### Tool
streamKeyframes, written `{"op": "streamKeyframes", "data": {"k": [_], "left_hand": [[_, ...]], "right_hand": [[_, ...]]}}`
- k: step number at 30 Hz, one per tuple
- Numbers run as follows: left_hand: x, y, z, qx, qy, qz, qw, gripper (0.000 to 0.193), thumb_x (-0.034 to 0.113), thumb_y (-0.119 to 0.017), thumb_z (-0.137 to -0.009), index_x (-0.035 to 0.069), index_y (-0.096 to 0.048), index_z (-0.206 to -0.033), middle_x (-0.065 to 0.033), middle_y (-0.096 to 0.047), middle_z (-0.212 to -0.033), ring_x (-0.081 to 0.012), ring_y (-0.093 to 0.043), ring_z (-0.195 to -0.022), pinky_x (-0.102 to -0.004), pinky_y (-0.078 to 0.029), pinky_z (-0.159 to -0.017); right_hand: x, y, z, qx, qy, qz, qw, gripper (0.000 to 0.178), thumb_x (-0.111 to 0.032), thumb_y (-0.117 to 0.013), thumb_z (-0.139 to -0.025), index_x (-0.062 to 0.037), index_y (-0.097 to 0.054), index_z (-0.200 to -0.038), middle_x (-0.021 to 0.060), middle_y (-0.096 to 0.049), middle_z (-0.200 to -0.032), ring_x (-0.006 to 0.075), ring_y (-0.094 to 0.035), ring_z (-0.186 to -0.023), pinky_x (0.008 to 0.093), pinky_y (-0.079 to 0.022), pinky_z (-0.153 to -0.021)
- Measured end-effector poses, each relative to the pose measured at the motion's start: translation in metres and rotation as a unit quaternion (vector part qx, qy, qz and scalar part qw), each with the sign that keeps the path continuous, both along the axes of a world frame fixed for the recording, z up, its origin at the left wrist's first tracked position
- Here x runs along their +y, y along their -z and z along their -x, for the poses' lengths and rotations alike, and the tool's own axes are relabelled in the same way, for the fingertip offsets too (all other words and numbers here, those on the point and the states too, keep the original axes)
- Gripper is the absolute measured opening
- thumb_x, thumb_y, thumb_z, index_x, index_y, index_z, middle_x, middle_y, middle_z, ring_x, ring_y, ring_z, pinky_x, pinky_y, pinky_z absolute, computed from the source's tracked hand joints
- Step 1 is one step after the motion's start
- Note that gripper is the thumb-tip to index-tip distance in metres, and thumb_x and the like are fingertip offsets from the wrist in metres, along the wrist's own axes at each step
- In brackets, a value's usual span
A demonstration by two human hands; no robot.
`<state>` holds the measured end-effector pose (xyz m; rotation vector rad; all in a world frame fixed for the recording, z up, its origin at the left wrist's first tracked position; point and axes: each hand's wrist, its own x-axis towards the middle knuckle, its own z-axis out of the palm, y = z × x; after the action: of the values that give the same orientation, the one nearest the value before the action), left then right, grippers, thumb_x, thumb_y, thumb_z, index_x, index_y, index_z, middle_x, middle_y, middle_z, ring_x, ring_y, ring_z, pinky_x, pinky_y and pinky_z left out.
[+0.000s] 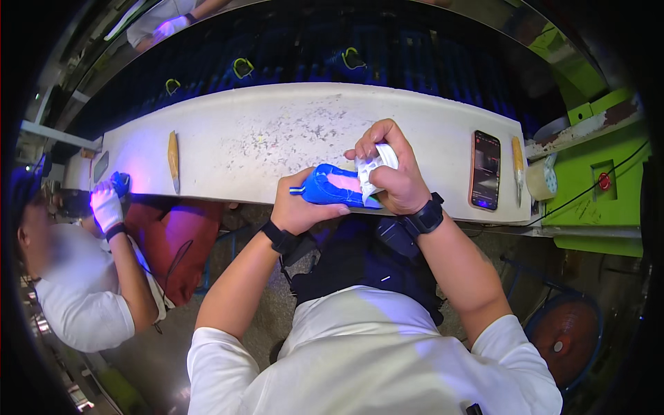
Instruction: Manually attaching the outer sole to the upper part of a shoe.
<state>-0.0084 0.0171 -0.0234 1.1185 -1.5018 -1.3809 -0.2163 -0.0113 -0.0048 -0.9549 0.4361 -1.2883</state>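
Observation:
Over the front edge of the white table [228, 114], my left hand [292, 209] is wrapped round the heel end of a blue shoe [318, 189]. Its opening faces up and shows a pink inside, with a small striped loop at the heel. A white sheet-like piece with a dotted pattern [384, 159], perhaps paper, is pinched in my right hand [406, 181]. That piece is bent over the shoe's right end and partly covers it. Whether it is attached to the shoe I cannot tell.
A phone [486, 169], a wooden-handled knife [518, 169] and a tape roll [541, 180] are at the right. Another knife [173, 159] lies left. Beside me a co-worker's gloved hand [106, 209] holds a blue item [120, 184]. Shoes with yellow-green edging [242, 68] stand beyond the table.

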Motion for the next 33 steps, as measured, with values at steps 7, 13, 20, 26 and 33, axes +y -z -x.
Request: {"op": "streamKeyframes", "data": {"k": [7, 13, 20, 26, 33], "left_hand": [[0.003, -0.035, 0.012, -0.212, 0.027, 0.121, 0.969, 0.052, 0.035, -0.093, -0.062, 0.004, -0.069, -0.096, -0.0111, -0.073, -0.083, -0.024, -0.073, -0.075, -0.0341, -0.057, -0.072], [-0.007, -0.065, 0.045, -0.317, 0.046, 0.27, 0.908, 0.046, 0.041, -0.086, -0.062, 0.004, -0.065, -0.082, -0.0142, -0.068, -0.069, -0.0341, -0.068, -0.062, -0.0417, -0.055, -0.06], [-0.026, -0.094, 0.083, -0.401, 0.107, 0.261, 0.871, 0.044, 0.037, -0.085, -0.061, 0.001, -0.068, -0.08, -0.0173, -0.066, -0.067, -0.0376, -0.067, -0.063, -0.043, -0.054, -0.061], [-0.074, -0.1, 0.1, -0.351, 0.217, 0.14, 0.9, 0.039, 0.022, -0.09, -0.063, -0.002, -0.071, -0.086, -0.0088, -0.071, -0.075, -0.0173, -0.067, -0.065, -0.0317, -0.054, -0.064], [-0.098, -0.088, 0.102, -0.299, 0.194, 0.046, 0.933, 0.036, 0.021, -0.091, -0.072, 0.0, -0.072, -0.094, -0.0035, -0.073, -0.084, -0.0098, -0.068, -0.073, -0.0246, -0.055, -0.068]], "right_hand": [[0.019, -0.032, -0.006, 0.242, 0.006, 0.102, 0.965, 0.059, 0.001, -0.059, -0.065, -0.0094, -0.037, -0.119, 0.004, -0.045, -0.103, 0.0137, -0.044, -0.098, 0.0293, -0.037, -0.096], [0.022, -0.048, 0.02, 0.331, 0.0, 0.148, 0.932, 0.062, -0.003, -0.065, -0.067, -0.0079, -0.038, -0.122, 0.0071, -0.044, -0.105, 0.0168, -0.046, -0.098, 0.0307, -0.04, -0.092], [0.005, -0.047, 0.058, 0.288, -0.035, 0.058, 0.955, 0.06, -0.025, -0.061, -0.072, -0.0062, -0.041, -0.125, 0.0053, -0.045, -0.109, 0.0152, -0.045, -0.103, 0.0259, -0.037, -0.096], [-0.035, -0.02, 0.076, 0.194, -0.013, 0.056, 0.979, 0.029, -0.02, -0.048, -0.098, -0.0005, -0.057, -0.119, 0.0067, -0.056, -0.122, 0.0142, -0.051, -0.111, 0.0284, -0.039, -0.1], [-0.059, -0.03, 0.055, 0.311, 0.123, 0.049, 0.941, 0.03, -0.019, -0.047, -0.099, 0.0028, -0.063, -0.112, 0.0093, -0.062, -0.102, 0.0145, -0.056, -0.091, 0.0277, -0.046, -0.083]]}}
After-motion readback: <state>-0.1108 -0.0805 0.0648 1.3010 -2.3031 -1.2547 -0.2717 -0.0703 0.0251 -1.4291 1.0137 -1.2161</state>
